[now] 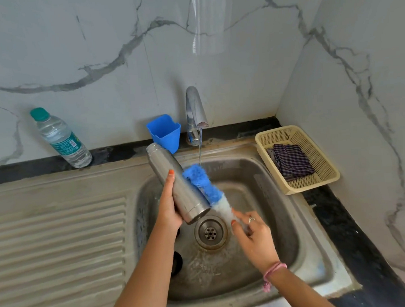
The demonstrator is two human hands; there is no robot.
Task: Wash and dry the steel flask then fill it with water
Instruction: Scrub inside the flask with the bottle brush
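My left hand [168, 203] grips the steel flask [174, 180] over the sink basin, tilted with its open neck up toward the back wall and its base down near the drain. My right hand [252, 233] holds the lower end of a bottle brush [204, 183] with blue and white bristles. The brush lies along the flask's right side, touching it. A thin stream of water runs from the chrome tap [195, 111] onto the top of the brush.
The steel sink [264, 192] has a ribbed drainboard [55, 236] on the left and a drain [210, 231]. A plastic water bottle [60, 137] and a blue cup [164, 133] stand at the back. A cream basket [319, 170] holding a checked cloth [291, 160] sits at the right.
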